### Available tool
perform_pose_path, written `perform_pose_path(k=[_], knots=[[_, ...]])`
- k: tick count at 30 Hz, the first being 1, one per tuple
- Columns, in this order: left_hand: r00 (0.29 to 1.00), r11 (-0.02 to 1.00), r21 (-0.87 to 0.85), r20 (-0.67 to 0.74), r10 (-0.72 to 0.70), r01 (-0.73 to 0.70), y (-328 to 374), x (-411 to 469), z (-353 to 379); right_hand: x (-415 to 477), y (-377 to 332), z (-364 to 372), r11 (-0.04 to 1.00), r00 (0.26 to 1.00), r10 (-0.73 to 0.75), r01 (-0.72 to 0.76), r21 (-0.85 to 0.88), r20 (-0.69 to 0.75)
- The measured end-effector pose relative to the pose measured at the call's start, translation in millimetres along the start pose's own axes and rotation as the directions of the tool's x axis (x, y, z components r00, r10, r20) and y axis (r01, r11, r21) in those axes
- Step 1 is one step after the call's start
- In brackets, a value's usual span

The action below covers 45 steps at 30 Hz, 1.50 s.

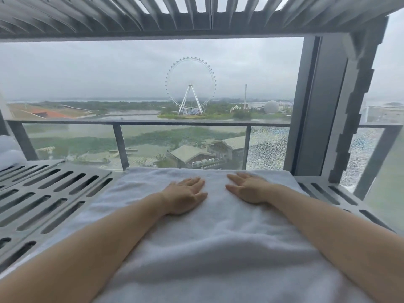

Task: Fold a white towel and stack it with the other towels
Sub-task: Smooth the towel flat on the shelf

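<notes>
A white towel (216, 241) lies spread flat on a grey slotted ledge in front of a window, reaching from the near edge to the glass. My left hand (185, 195) rests palm down on its far half, fingers apart and pointing forward. My right hand (249, 189) lies flat beside it, a short gap between the two. Neither hand grips the cloth. A stack of white towels (8, 152) shows at the far left edge, mostly cut off by the frame.
The grey slotted metal ledge (46, 193) extends left and right of the towel. Behind it stands a large window with a balcony railing (153, 123), and a thick grey frame post (317, 106) on the right. A slatted panel (153, 14) hangs overhead.
</notes>
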<state>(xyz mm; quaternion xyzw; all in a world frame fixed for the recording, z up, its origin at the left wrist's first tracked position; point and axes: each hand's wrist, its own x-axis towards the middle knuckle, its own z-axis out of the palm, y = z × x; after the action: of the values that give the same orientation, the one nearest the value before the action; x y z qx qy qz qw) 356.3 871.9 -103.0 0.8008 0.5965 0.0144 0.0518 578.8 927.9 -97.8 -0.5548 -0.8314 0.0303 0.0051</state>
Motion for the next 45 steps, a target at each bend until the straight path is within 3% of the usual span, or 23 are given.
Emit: perform_pose_path(k=[4, 8, 10, 14, 15, 19, 22, 25, 28, 31, 33, 35, 37, 40, 42, 45], knots=[[1.0, 1.0, 0.002, -0.011, -0.013, 0.013, 0, -3, 1, 8, 1, 5, 0.99, 0.991, -0.136, 0.136, 0.036, 0.0], [1.0, 1.0, 0.003, -0.014, -0.017, 0.017, 2, -7, -1, 6, 42, -5, 0.996, 0.997, 0.079, -0.08, 0.037, 0.019], [1.0, 1.0, 0.002, -0.013, -0.022, 0.022, 3, -8, -1, 4, 40, -5, 0.993, 0.994, 0.11, -0.111, 0.03, 0.013], [0.999, 1.0, -0.007, -0.015, -0.03, 0.03, 5, -10, -3, -5, 27, 3, 0.984, 0.985, -0.165, 0.161, 0.074, 0.049], [0.999, 0.999, -0.014, -0.013, -0.031, 0.031, 6, -11, -4, -10, 34, 1, 0.985, 0.984, -0.168, 0.165, 0.053, 0.056], [0.999, 0.999, -0.026, -0.023, -0.035, 0.034, 12, -19, -8, -29, 55, -13, 0.999, 0.999, 0.046, -0.046, -0.008, 0.007], [0.999, 0.989, -0.138, 0.008, -0.049, 0.049, 20, -31, -13, -50, 9, -4, 0.981, 0.986, -0.159, 0.152, 0.123, 0.051], [0.997, 0.993, -0.114, 0.068, -0.02, 0.028, 27, -48, -10, -65, -19, 9, 0.949, 0.948, -0.311, 0.305, 0.086, 0.07], [0.996, 0.997, 0.021, 0.064, -0.069, 0.068, 21, -67, -4, -61, -7, 0, 0.97, 0.971, -0.237, 0.234, 0.068, 0.038], [0.986, 0.986, 0.012, 0.025, -0.167, 0.167, 10, -82, -8, -58, -10, -9, 0.988, 0.987, -0.152, 0.154, -0.035, 0.044], [0.982, 0.982, -0.014, 0.021, -0.188, 0.188, 4, -92, -12, -62, -21, -11, 0.987, 0.99, -0.134, 0.129, -0.09, -0.046], [0.991, 0.987, -0.083, 0.015, -0.135, 0.136, 2, -105, -12, -76, -35, -10, 0.982, 0.98, -0.168, 0.176, 0.074, -0.106], [0.997, 0.991, -0.112, 0.029, -0.072, 0.075, 3, -120, -9, -94, -46, -2, 0.946, 0.969, -0.243, 0.248, 0.208, -0.05], [0.997, 0.998, -0.021, 0.057, -0.06, 0.061, 8, -139, -5, -121, -46, 1, 0.979, 0.98, -0.194, 0.19, 0.076, 0.043], [0.994, 0.994, 0.003, 0.018, -0.11, 0.11, 14, -149, -7, -142, -42, -7, 0.992, 0.993, -0.095, 0.1, 0.076, -0.068], [0.996, 0.993, -0.103, -0.058, -0.063, 0.057, 26, -169, -12, -179, -55, -9, 0.959, 0.94, -0.12, 0.192, 0.207, -0.319]])
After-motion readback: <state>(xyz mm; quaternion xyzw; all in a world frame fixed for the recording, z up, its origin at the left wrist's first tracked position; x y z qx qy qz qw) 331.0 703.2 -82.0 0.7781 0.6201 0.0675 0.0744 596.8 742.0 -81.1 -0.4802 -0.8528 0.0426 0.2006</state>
